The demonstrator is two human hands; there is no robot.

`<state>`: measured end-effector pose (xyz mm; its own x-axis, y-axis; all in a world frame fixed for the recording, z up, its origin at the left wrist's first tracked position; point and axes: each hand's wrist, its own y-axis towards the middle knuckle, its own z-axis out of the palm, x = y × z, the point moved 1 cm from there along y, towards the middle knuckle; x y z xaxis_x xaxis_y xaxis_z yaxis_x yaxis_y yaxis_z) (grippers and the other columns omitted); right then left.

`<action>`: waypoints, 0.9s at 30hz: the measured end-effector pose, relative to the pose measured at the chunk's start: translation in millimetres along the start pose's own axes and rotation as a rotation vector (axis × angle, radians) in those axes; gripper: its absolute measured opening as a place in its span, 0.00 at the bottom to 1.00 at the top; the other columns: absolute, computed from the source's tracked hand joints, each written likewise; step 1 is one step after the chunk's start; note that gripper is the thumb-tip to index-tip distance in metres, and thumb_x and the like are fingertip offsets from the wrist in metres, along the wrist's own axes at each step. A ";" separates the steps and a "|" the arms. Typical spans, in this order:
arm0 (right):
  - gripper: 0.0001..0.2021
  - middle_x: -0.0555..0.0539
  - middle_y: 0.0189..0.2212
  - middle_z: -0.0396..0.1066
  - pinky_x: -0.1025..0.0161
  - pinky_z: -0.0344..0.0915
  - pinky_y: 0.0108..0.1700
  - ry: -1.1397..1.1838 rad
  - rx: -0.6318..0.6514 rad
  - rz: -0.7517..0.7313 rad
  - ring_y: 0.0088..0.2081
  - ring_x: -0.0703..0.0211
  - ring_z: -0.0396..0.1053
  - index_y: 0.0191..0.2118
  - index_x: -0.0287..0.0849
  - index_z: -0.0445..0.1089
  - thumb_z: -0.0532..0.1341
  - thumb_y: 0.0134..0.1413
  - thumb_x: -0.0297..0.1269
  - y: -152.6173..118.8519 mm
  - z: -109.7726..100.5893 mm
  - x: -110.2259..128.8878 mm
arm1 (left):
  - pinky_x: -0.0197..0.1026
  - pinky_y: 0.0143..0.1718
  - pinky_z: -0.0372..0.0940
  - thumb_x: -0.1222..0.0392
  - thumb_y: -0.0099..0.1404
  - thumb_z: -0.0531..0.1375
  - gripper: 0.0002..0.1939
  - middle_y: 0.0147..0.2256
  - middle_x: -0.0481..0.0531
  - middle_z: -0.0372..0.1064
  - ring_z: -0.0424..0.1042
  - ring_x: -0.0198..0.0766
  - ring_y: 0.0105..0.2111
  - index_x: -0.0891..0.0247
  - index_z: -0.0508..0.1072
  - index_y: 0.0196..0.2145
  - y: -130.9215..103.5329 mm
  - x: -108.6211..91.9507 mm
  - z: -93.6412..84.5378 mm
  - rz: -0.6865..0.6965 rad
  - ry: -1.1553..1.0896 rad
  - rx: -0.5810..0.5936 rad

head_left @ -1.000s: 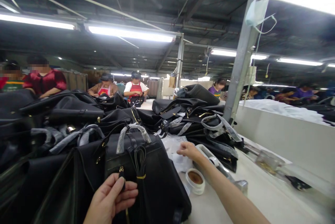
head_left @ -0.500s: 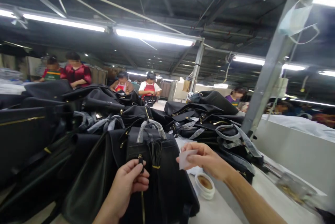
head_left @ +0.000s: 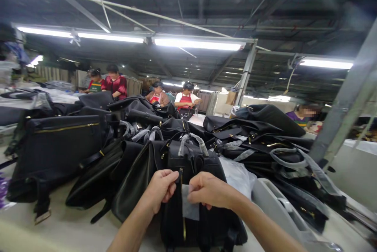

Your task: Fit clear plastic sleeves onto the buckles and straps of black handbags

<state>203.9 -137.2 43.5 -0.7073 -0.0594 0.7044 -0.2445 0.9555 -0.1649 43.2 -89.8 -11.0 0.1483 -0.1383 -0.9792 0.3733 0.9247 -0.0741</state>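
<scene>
ok so there's a black leather-look backpack (head_left: 216, 224) on the off-white counter (head_left: 97, 232), with a plastic-wrapped top handle (head_left: 200, 141). left hand (head_left: 160, 190) is at the backpack's front, grip pinched together on a small black zipper pull (head_left: 178, 177). right hand (head_left: 213, 191) is over the front too, just beside the left, grip clamped on a small whitish see-through sheet (head_left: 191, 209). that's in front of the backpack, next to its gold zipper (head_left: 184, 228); can't tell if sheet and pull touch. crumpled whitish plastic (head_left: 238, 175) is just right of the backpack, grey plastic holder (head_left: 269, 197) further right. a black bag with a gold zip (head_left: 64, 138) is left of the backpack, and a heap of black bags (head_left: 250, 122) sits behind it.
</scene>
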 end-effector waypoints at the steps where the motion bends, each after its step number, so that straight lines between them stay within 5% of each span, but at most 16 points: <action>1: 0.05 0.55 0.15 0.61 0.74 0.59 0.15 -0.009 0.004 0.010 0.15 0.68 0.60 0.20 0.40 0.66 0.60 0.42 0.31 1.5 0.3 0.1 | 0.29 0.11 0.35 0.36 0.41 0.66 0.27 0.10 0.39 0.53 0.45 0.22 0.09 0.61 0.60 0.20 -0.3 -0.9 -0.5 -0.020 -0.004 0.005; 10: 0.10 0.48 0.14 0.68 0.68 0.66 0.17 0.279 0.132 0.208 0.15 0.61 0.68 0.16 0.39 0.66 0.55 0.43 0.27 20.5 17.6 4.9 | 0.30 0.12 0.34 0.34 0.37 0.66 0.29 0.10 0.37 0.51 0.43 0.22 0.10 0.60 0.60 0.21 -3.7 1.1 5.0 -0.050 0.007 0.008; 17: 0.04 0.53 0.15 0.65 0.74 0.58 0.15 0.476 -0.073 0.150 0.16 0.66 0.64 0.21 0.40 0.65 0.56 0.41 0.27 26.9 17.0 -0.2 | 0.31 0.13 0.35 0.36 0.43 0.63 0.25 0.08 0.38 0.51 0.42 0.23 0.09 0.61 0.62 0.21 -2.7 9.6 5.4 0.026 0.065 -0.040; 23: 0.06 0.58 0.16 0.55 0.73 0.37 0.15 0.636 -0.220 0.148 0.13 0.74 0.47 0.22 0.42 0.57 0.53 0.46 0.31 27.1 28.2 -6.1 | 0.31 0.14 0.40 0.46 0.49 0.62 0.18 0.09 0.39 0.53 0.47 0.24 0.10 0.62 0.62 0.19 1.2 13.8 13.2 0.120 0.126 -0.085; 27: 0.07 0.61 0.14 0.50 0.71 0.34 0.16 0.686 -0.312 0.150 0.13 0.75 0.41 0.23 0.43 0.55 0.53 0.49 0.32 26.1 33.6 -3.2 | 0.30 0.14 0.45 0.51 0.55 0.61 0.15 0.11 0.40 0.56 0.53 0.26 0.11 0.62 0.62 0.21 -4.7 9.8 15.5 0.201 0.279 -0.161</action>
<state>177.5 -121.8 13.8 -0.1238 0.1724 0.9772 0.0917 0.9826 -0.1618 57.0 -101.0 -17.4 -0.0594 0.1326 -0.9894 0.2099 0.9706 0.1174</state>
